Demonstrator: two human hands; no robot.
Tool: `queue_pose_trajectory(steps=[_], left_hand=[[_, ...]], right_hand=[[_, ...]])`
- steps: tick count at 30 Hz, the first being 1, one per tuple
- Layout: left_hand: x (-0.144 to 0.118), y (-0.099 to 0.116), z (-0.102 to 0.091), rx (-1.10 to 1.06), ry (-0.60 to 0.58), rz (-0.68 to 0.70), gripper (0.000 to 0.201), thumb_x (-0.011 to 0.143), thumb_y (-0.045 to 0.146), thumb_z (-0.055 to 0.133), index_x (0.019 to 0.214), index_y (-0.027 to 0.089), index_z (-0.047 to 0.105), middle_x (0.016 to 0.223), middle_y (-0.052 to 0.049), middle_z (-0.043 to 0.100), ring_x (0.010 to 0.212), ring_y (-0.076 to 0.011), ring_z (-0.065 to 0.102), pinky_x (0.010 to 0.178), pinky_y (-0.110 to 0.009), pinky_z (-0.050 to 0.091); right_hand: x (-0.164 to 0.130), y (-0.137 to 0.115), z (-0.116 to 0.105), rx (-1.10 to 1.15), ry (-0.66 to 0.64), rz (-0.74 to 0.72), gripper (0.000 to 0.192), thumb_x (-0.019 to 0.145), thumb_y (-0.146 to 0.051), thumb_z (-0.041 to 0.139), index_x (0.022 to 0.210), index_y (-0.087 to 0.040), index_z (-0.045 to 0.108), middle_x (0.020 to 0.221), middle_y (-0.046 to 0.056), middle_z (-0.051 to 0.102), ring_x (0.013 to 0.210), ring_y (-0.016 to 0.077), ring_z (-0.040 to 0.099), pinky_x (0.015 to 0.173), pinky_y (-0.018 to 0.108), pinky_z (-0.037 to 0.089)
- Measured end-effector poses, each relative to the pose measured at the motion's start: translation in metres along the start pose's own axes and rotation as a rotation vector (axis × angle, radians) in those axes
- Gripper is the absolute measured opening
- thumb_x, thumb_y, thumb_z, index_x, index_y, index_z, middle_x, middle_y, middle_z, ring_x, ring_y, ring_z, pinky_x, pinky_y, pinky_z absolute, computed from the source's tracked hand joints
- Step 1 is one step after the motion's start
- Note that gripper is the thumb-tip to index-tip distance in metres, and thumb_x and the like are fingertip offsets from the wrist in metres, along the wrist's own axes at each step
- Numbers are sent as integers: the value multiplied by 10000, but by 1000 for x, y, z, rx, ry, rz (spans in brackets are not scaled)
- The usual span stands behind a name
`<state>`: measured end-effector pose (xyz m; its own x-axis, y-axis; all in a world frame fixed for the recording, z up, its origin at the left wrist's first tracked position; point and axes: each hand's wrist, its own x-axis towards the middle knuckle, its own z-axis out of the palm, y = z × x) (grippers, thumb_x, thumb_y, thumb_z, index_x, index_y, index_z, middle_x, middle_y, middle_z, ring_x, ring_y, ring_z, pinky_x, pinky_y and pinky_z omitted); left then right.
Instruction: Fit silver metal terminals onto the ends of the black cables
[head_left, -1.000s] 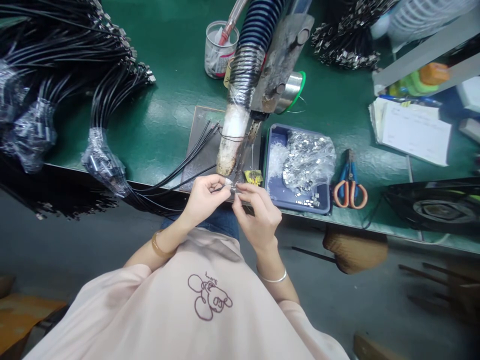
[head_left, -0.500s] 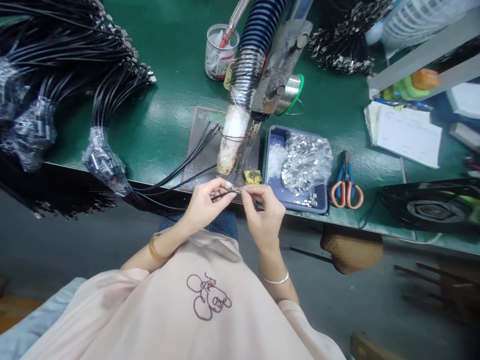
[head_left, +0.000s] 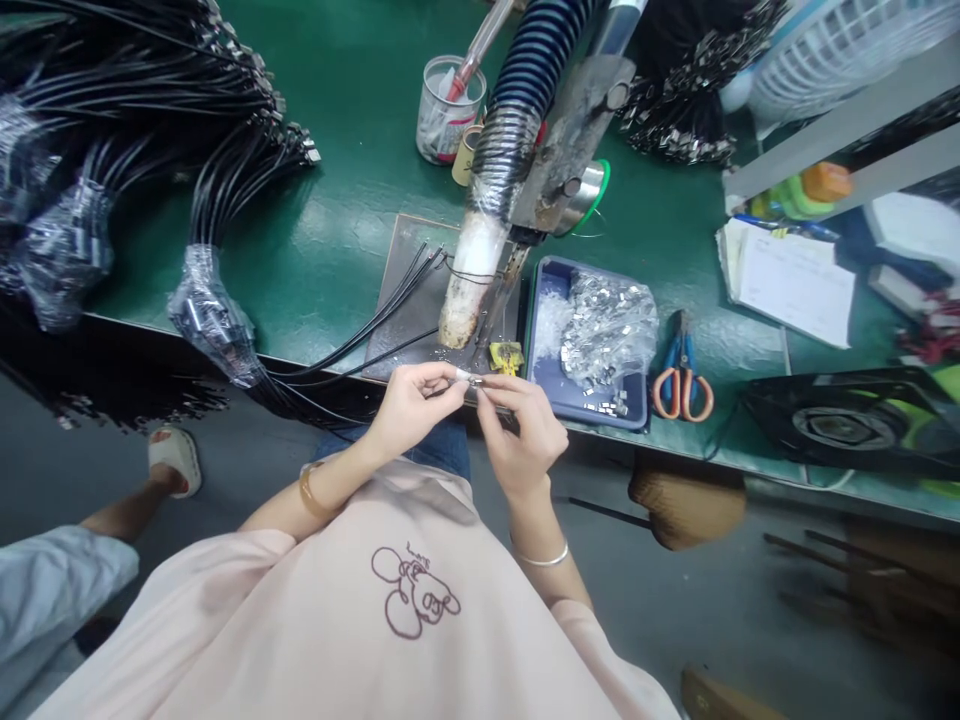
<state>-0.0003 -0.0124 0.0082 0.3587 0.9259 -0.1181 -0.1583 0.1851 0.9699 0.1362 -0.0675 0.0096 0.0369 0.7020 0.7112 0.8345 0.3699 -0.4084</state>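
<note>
Hands met at the bench's near edge. Left hand (head_left: 411,402) pinched the end of a black cable (head_left: 360,340); right hand (head_left: 521,435) pinched a small metal shell (head_left: 475,379) against that cable tip, fingertips of both closed and touching it. The shell sat between the two hands, at 3 o'clock of the left and 11 o'clock of the right. By the look of it, fitting was mid-way: shell at the tip, seating not confirmed, too small to tell. Loose cables still lay on the metal plate (head_left: 405,270) at 12 o'clock; many shells remained in the blue tray (head_left: 547,275) at 2 o'clock.
</note>
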Motion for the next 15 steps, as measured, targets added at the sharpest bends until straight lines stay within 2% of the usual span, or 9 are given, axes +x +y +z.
queue_pose_trajectory(steps=[5,15], left_hand=[[6,2,0,60,15,5,162,703,272,686,669,115,668,520,67,358,498,-55,288,503,-215,227],[11,4,0,113,14,8,184,711,297,659,674,118,652,515,73,316,497,-60,263,501,-216,218]], right_hand=[[-3,1,7,-38,25,-25,196,878,-42,677,938,-223,636,927,51,774,835,155,760,759,250,626],[2,3,10,14,25,36,159,897,-74,660,918,-231,658,924,47,770,843,170,758,767,288,627]])
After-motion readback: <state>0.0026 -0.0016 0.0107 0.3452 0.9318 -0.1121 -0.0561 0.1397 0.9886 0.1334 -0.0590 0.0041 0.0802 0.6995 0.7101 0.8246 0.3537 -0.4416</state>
